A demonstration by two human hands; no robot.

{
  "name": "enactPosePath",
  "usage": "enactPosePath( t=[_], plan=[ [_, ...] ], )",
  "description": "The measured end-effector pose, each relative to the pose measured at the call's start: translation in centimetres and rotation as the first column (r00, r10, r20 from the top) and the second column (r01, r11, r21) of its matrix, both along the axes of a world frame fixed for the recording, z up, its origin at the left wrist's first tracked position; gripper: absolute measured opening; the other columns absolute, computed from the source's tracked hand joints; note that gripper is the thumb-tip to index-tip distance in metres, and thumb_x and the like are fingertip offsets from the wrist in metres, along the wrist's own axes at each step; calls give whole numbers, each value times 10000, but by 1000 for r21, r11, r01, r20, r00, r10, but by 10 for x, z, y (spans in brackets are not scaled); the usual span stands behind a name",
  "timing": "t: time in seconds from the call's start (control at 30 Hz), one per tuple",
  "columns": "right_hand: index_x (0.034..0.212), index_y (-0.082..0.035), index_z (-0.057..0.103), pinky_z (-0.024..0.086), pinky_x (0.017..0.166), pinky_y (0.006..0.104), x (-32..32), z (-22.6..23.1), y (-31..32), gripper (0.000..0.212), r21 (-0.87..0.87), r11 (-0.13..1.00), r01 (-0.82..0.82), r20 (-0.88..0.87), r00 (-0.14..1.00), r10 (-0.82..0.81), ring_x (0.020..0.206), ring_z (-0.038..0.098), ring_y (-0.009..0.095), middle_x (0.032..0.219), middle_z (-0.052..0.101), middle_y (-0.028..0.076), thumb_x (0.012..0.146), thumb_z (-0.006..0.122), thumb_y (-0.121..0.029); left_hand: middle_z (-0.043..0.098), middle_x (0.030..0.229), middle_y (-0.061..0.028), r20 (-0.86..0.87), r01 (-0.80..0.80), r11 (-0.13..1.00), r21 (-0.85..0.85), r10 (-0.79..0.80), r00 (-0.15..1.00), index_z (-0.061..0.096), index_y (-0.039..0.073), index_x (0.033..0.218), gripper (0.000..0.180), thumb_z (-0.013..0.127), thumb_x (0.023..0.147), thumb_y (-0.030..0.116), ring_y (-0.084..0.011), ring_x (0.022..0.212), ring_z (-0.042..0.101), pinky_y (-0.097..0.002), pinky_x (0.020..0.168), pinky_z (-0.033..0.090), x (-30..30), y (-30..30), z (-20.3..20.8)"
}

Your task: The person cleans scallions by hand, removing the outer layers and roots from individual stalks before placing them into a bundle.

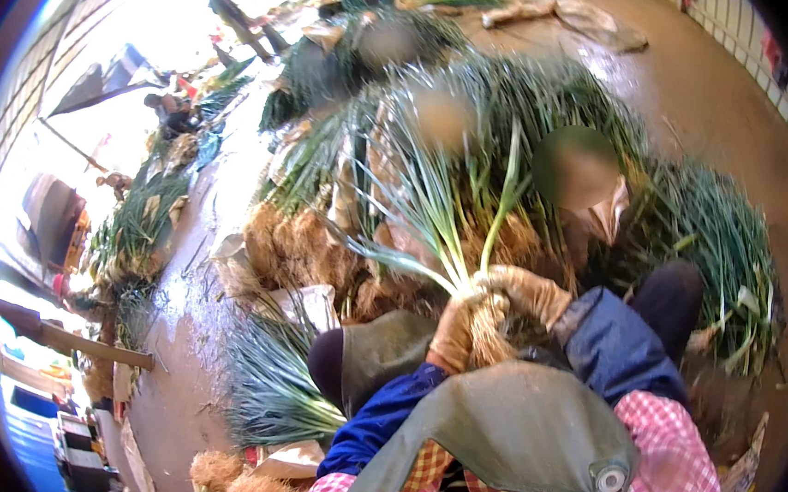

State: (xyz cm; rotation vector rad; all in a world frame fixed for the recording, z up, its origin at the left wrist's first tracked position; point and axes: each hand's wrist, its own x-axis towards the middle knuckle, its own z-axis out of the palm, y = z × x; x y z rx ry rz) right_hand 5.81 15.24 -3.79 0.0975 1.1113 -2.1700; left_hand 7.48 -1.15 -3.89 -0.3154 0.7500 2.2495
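Note:
In front of my chest I hold a few green onions, their leaves fanning up and away, their pale roots hanging toward my lap. My left hand, in a tan work glove, is closed round them just above the roots. From the other side my right hand, gloved alike, closes on the stalks; one stalk leans to the right near its fingers. Some fingertips are hidden behind the stalks and roots. Directly beyond stands a large heap of green onions, with brown roots toward me.
Green onion bundles lie by my left knee and to my right. A dark green apron covers my lap. Wet brown floor runs along the left, with a wooden bar above it. More onion piles stand farther left.

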Motion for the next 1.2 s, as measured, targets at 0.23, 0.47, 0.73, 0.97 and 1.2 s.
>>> enactPosePath(
  t=[0.23, 0.47, 0.73, 0.97, 1.2],
  plan=[
    [987, -40, 676, 464, 598, 255, 19, 47, 2, 186, 342, 937, 70, -102, 994, -37, 657, 578, 128, 798, 650, 20, 814, 668, -107, 641, 863, -94, 134, -107, 991, 85, 95, 986, 598, 8, 1057, 204, 575, 881, 109, -195, 691, 632, -307, 587, 550, -1, 14, 18],
    [1115, -155, 653, 361, 464, 241, 27, 6, -12, 349, 597, 798, -80, -142, 969, 203, 527, 454, 72, 665, 561, -48, 767, 651, -129, 652, 853, -95, -63, 67, 997, 32, -64, 996, 614, -48, 1012, 224, 539, 897, 130, -185, 759, 625, -279, 693, 504, -13, 2, -84],
    [1124, -5, 557, 498, 852, 344, 43, -8, 10, 282, -55, 998, 29, -23, 999, -31, 933, 618, 200, 1044, 631, 101, 873, 586, -128, 649, 893, -101, -96, 123, 991, -52, -127, 987, 612, -79, 1062, 248, 549, 888, 86, -180, 724, 608, -258, 660, 499, -17, 24, -40],
    [1079, -6, 587, 515, 803, 325, 52, 42, 12, 259, 126, 991, -43, 60, 998, 36, 884, 634, 194, 990, 649, 90, 850, 601, -127, 599, 1108, -149, -246, 299, 922, 246, -239, 939, 462, -111, 1255, 374, 455, 935, 83, -174, 910, 617, -269, 805, 520, 3, 14, 21],
    [1016, -38, 601, 499, 792, 279, 56, 17, -1, 184, 260, 947, 189, -92, 981, -171, 865, 604, 153, 943, 634, 39, 833, 589, -31, 629, 1050, -130, -219, 169, 982, 83, -148, 964, 553, -81, 1160, 332, 542, 914, 142, -167, 870, 624, -240, 753, 511, 8, 24, 24]
  ],
)
